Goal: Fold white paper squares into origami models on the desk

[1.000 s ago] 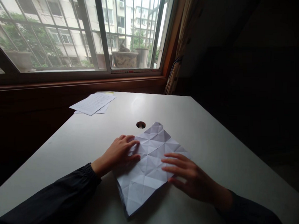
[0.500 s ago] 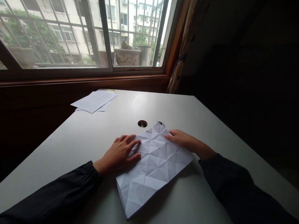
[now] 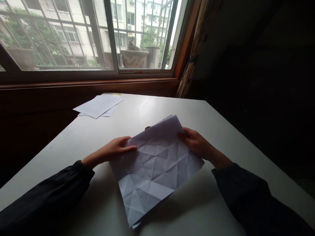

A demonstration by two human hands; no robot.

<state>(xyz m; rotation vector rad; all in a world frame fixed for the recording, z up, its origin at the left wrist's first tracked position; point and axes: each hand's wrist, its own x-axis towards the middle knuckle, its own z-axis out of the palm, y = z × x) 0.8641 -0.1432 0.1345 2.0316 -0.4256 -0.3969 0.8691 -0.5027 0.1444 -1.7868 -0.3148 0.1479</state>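
A folded sheet of white paper [image 3: 156, 163], covered in crossing creases, is held tilted above the tabletop, its far edge raised. My left hand [image 3: 117, 147] grips its left edge, thumb on top and the other fingers mostly hidden behind. On the right side, my right hand [image 3: 196, 140] pinches the paper near its upper right corner, with the fingertips partly in shadow. The layers part slightly at the top corner and at the bottom corner nearest me.
The white table [image 3: 70, 153] spreads around the hands. Several written sheets [image 3: 98, 106] lie at its far left edge. A round hole [image 3: 147, 127] in the tabletop is mostly covered by the paper. Behind stand a barred window [image 3: 112, 36] and a curtain [image 3: 189, 71].
The folded paper has been lifted and its far edge tipped up. My left hand has shifted left from lying on it to gripping its edge. My right hand rose slightly with it.
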